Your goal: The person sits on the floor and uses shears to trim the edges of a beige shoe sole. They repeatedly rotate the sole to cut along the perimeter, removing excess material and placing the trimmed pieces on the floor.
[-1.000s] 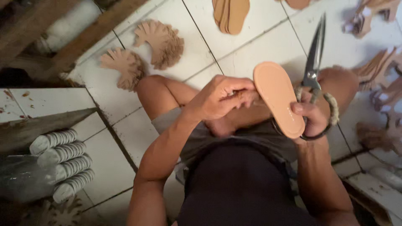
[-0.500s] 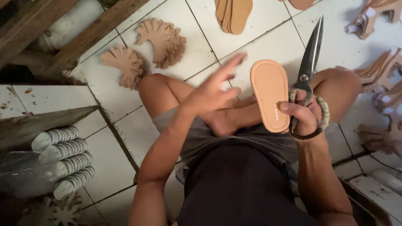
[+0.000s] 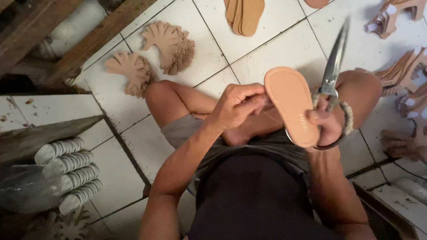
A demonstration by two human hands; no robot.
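White tiled floor [image 3: 267, 49] is carrying fanned stacks of tan cut-out pieces [image 3: 171, 46] and a pile of flat tan insoles [image 3: 244, 15]. Person is sitting cross-legged. Right hand [image 3: 327, 126] is closed around both the peach oval sandal sole [image 3: 291, 104] and the looped handles of the long steel scissors [image 3: 333, 66], blades pointing up and away. Left hand [image 3: 238, 104] is pinching at the sole's left edge, fingers curled. Judgement: keeping the blades clear of the left fingers and the sole steady matters most while working that edge.
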